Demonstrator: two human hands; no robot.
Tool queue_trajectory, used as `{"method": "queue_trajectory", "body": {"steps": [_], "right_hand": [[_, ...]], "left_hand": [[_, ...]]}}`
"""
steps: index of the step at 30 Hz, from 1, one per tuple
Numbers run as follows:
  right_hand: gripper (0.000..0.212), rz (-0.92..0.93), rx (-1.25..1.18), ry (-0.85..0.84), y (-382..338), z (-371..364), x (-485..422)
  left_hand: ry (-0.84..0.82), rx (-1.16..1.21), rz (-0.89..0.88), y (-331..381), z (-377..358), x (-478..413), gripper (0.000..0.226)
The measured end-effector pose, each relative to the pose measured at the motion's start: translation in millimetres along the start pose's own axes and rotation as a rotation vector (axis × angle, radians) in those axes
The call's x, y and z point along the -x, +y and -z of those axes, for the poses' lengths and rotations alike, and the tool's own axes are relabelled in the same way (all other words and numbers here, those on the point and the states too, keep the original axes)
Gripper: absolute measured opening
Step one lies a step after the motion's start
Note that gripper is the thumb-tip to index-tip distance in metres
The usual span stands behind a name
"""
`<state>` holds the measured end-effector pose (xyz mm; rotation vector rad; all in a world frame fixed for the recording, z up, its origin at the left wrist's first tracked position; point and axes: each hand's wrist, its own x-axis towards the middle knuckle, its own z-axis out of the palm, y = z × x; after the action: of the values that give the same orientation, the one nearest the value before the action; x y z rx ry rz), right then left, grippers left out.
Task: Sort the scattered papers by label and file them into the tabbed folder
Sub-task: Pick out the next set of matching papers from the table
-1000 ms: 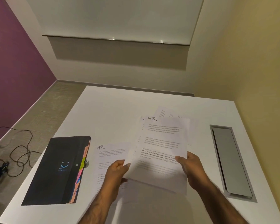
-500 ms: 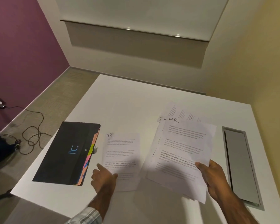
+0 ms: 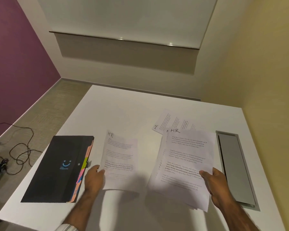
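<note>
My right hand (image 3: 214, 181) grips a stack of printed sheets (image 3: 183, 164) by its right edge; the top sheet is marked "HR". My left hand (image 3: 94, 180) pinches the lower left edge of a single sheet marked "HR" (image 3: 119, 161), lifted a little off the white table (image 3: 123, 110). One more "HR" sheet (image 3: 167, 121) lies flat behind the stack, partly covered by it. The black tabbed folder (image 3: 58, 167) lies closed at the left, with coloured tabs along its right edge and a smiley print on its cover.
A grey cable hatch (image 3: 235, 165) is set into the table at the right, close to my right hand. A yellow wall runs along the right side. Black cables (image 3: 18, 157) lie on the floor beyond the table's left edge.
My left hand let go of the stack, moved left and took hold of the single "HR" sheet, lifting it. My right hand carried the stack to the right.
</note>
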<state>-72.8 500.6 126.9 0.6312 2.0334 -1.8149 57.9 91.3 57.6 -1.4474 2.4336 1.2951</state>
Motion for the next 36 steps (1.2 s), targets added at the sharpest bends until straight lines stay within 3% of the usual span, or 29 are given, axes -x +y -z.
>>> {"method": "queue_trajectory", "body": {"steps": [6,8,16,20,21,24,26,29,33,36], "right_hand": [[0.033,-0.009,0.001,0.017,1.0,8.2,1.9],[0.032,-0.014,-0.016,-0.009,-2.0,2.0,5.8],[0.028,-0.035,-0.164,-0.209,-21.8,-17.9,18.3],[0.028,-0.021,-0.161,-0.334,-36.8,-13.8,27.6],[0.028,-0.022,-0.135,-0.353,-39.8,-13.2,30.0],[0.028,-0.014,-0.083,-0.417,-44.0,-14.0,33.0],[0.028,-0.006,-0.091,-0.436,-45.8,-16.3,35.3],[0.046,0.046,-0.105,-0.442,-46.7,-17.3,36.7],[0.033,0.195,0.044,-0.472,-48.4,-21.9,33.9],[0.033,0.256,0.051,-0.386,-46.2,-27.7,25.1]], "left_hand": [[-0.224,0.455,-0.071,64.6,50.9,31.6,0.017],[-0.305,0.508,-0.079,82.5,50.0,46.0,0.018],[-0.43,0.285,-0.191,111.3,1.2,97.6,0.006],[-0.35,0.178,-0.18,118.9,2.6,93.4,0.041],[-0.401,0.196,-0.163,123.1,6.2,90.9,0.047],[-0.785,0.493,0.017,135.4,12.1,88.1,0.036],[-0.903,0.623,0.078,142.0,8.9,91.6,0.033],[-0.775,0.677,-0.026,147.7,-9.4,94.3,0.031],[-0.458,0.71,-0.265,161.0,-25.3,105.0,0.019],[-0.429,0.674,-0.348,166.1,-34.5,109.1,0.021]]}}
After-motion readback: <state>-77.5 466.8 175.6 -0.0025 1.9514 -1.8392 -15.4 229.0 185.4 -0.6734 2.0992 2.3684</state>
